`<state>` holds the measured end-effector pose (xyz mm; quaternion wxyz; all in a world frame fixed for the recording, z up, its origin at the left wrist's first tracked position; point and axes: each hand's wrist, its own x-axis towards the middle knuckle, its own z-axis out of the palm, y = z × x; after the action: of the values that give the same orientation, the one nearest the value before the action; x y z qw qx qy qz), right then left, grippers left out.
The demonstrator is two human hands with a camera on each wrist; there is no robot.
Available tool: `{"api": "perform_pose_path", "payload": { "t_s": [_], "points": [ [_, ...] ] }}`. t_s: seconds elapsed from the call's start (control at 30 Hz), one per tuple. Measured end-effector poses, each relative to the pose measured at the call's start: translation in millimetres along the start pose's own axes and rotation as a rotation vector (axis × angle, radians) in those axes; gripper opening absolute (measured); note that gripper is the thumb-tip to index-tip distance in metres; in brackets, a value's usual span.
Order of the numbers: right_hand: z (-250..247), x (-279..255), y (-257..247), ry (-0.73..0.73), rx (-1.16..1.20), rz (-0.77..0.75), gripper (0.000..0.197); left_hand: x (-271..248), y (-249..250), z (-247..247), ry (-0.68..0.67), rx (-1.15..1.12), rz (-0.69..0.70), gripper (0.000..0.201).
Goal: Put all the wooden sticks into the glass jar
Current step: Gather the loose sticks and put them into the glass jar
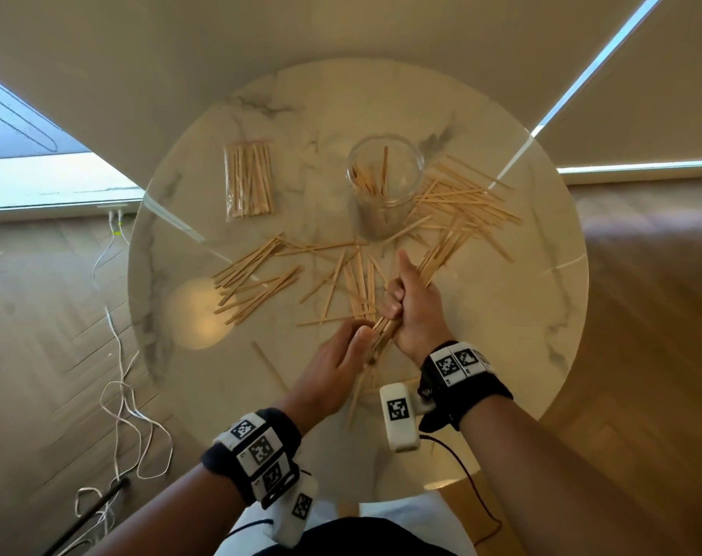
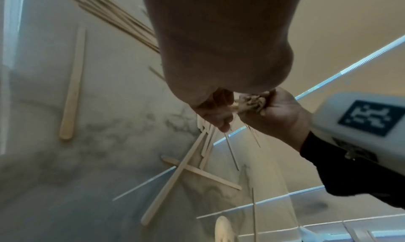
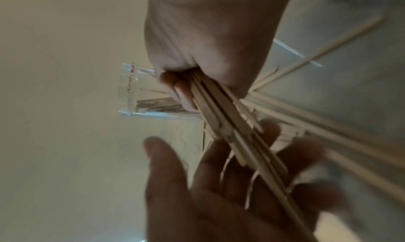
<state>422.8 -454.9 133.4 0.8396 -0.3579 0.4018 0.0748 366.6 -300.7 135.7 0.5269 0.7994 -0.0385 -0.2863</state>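
A clear glass jar stands upright at the back middle of the round marble table, with a few wooden sticks inside; it also shows in the right wrist view as the jar. My right hand grips a bundle of sticks in its fist, thumb up, in front of the jar. My left hand is held flat, its straight fingers against the bundle's near end. Loose sticks lie in piles at the right, left and middle.
A clear plastic bag of sticks lies at the back left of the table. One single stick lies near the front edge. White cables trail over the wooden floor to the left. The table edge curves close to my body.
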Motion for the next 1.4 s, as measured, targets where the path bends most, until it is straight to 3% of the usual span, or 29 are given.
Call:
{"api": "perform_pose_path", "payload": {
  "t_s": [0.17,0.33,0.47,0.57,0.7,0.83,1.0,1.1,1.17,1.3,1.4],
  "points": [
    [20.0,-8.9,18.6,0.014,0.161,-0.066,0.037,2.4,-5.7,-14.8,0.198,-0.044,-0.072,0.027],
    [47.2,-19.8,34.4,0.035,0.169,-0.101,0.039,12.6,-2.7,-26.6,0.356,-0.238,-0.069,0.041],
    [54.6,-19.8,28.8,0.057,0.346,-0.142,0.038,17.7,-7.9,-42.1,0.49,-0.411,0.028,0.057],
    [61.1,-30.8,41.5,0.039,0.348,-0.068,0.04,16.5,3.2,-35.5,0.446,-0.482,0.091,0.061],
    [50.2,-37.9,40.9,0.024,0.227,-0.056,0.038,10.9,-0.1,-49.4,0.319,-0.383,0.161,0.054],
    [29.6,-47.3,42.4,-0.062,-0.278,-0.069,0.041,26.2,2.5,-84.1,0.176,-0.3,0.247,0.04],
    [21.8,-59.7,52.3,-0.291,-0.804,-0.002,0.035,63.3,50.1,-95.9,0.202,0.0,0.494,0.039],
    [29.0,-55.8,42.9,-0.318,-0.909,0.011,0.018,69.2,65.1,-88.3,0.091,0.118,0.434,0.036],
    [31.3,-50.4,31.9,-0.32,-0.953,0.015,0.019,70.0,64.3,-86.9,0.019,0.184,0.399,0.036],
    [33.7,-43.3,14.3,-0.416,-1.036,0.06,0.022,80.4,59.6,-99.3,0.109,0.193,0.472,0.028],
    [39.5,-39.6,11.2,-0.421,-1.034,0.059,0.019,84.0,61.6,-93.8,-0.035,0.271,0.429,0.033]
  ]
}}
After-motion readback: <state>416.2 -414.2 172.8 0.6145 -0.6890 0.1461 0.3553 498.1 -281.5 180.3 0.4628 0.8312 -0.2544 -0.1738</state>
